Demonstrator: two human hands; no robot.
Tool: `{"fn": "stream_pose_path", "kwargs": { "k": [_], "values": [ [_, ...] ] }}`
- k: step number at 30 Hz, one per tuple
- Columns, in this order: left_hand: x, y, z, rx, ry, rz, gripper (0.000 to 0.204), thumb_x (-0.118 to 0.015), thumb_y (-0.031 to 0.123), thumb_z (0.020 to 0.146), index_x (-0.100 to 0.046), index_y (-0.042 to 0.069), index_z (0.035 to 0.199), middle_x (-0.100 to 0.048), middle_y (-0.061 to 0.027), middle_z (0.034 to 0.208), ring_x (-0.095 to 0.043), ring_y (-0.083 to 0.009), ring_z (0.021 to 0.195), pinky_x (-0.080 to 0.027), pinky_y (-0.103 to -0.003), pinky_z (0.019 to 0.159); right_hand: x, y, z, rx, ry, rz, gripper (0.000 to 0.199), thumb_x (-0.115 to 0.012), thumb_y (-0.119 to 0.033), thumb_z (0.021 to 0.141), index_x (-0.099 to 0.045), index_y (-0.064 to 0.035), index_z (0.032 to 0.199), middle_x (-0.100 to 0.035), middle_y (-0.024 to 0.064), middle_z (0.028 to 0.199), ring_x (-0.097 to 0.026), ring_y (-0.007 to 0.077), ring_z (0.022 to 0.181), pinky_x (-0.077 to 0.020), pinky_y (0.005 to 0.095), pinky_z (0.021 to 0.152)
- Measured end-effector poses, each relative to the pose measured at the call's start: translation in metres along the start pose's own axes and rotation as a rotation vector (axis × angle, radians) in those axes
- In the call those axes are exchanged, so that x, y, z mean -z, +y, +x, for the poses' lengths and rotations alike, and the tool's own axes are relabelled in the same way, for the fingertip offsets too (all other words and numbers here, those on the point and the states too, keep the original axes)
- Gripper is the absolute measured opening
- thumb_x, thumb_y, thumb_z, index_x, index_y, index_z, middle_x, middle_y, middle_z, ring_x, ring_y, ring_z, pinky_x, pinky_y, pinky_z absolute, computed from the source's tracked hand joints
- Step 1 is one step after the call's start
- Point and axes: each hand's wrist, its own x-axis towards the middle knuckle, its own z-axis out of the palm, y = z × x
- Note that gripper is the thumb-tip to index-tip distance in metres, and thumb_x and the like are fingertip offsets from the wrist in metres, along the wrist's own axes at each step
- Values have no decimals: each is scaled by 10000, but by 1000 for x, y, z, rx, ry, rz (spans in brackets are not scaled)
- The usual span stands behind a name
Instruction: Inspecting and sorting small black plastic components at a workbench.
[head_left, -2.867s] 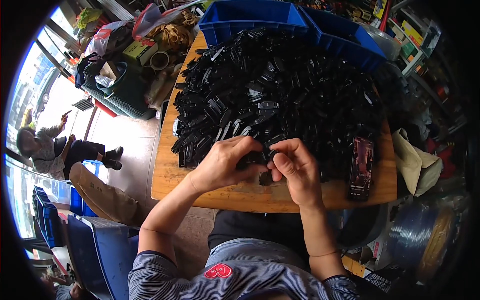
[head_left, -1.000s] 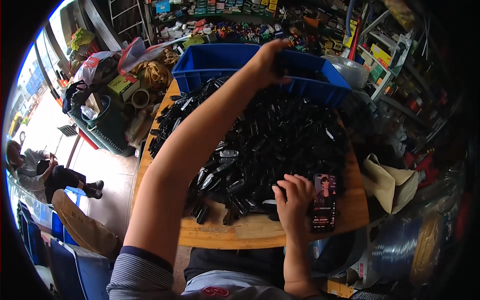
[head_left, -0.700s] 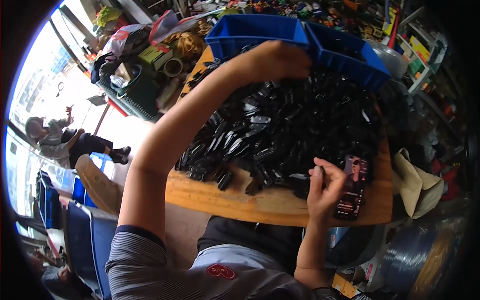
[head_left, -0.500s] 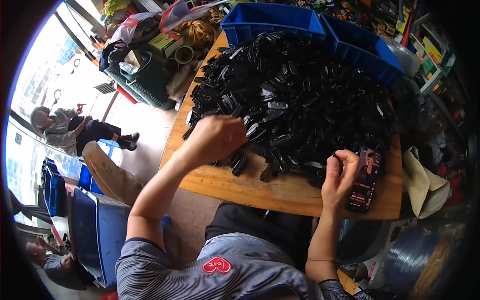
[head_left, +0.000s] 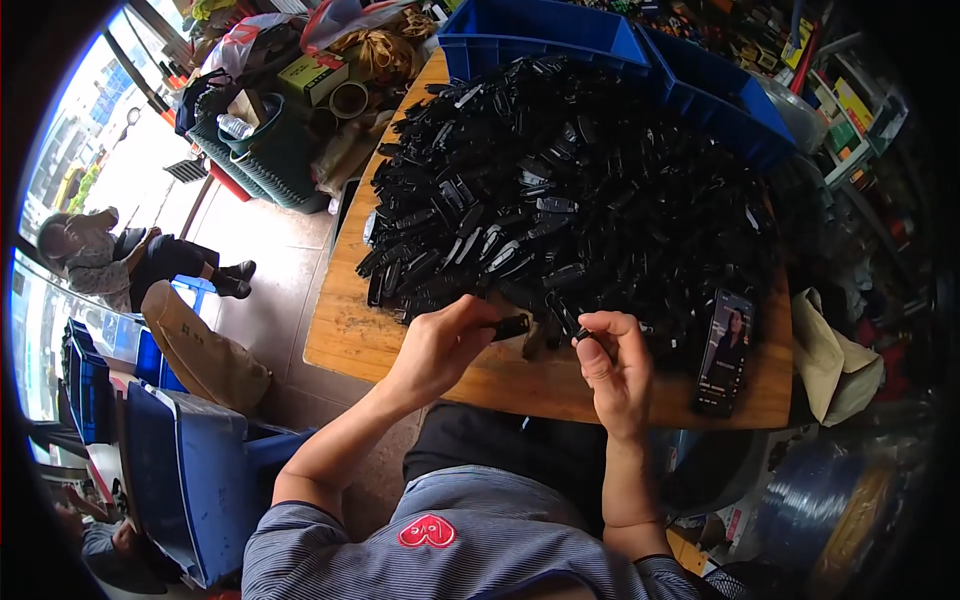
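Observation:
A big heap of small black plastic parts [head_left: 560, 200], some with shiny grey faces, covers most of the wooden table [head_left: 420, 355]. At the heap's near edge, my left hand [head_left: 445, 345] pinches a small black plastic piece [head_left: 513, 326] between thumb and fingers. Across from it, my right hand [head_left: 617, 375] has thumb and forefinger closed on a tiny dark part [head_left: 582, 334], too small to name. A short gap separates the two held parts. To the right of my right hand lies a phone [head_left: 725, 352] with its screen lit.
Two blue bins [head_left: 545, 40] stand along the table's far edge. A tan cloth [head_left: 835, 355] hangs by the right side. On the left floor are a blue tub [head_left: 190, 480], stacked green baskets [head_left: 270, 150] and a seated person [head_left: 130, 260].
My left hand has come down from over the heap to the near edge, now with a black piece. My right hand has moved left, away from the phone, toward it.

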Motion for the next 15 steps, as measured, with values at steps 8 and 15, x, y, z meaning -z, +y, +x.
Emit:
{"fn": "stream_pose_path", "kwargs": {
  "k": [8,15],
  "values": [
    [-18,21,1,144,-143,-660,231,-579,129,876,-523,-4,1056,-610,-90,882,-612,-162,736,-483,-257,636,-20,-2,6,-6,17,-23,230,-702,-196,802,-595,-29,920,-514,-34,772,-434,34,645,-354,193,569],
    [-13,12,8,-199,-70,-170,298,-643,132,825,-537,-30,1051,-600,-132,915,-608,-218,779,-491,-310,686,-16,-6,3,-288,-53,395,252,-542,-270,908,-482,-43,999,-477,1,737,-385,35,578,-306,162,513]
  ]
}}
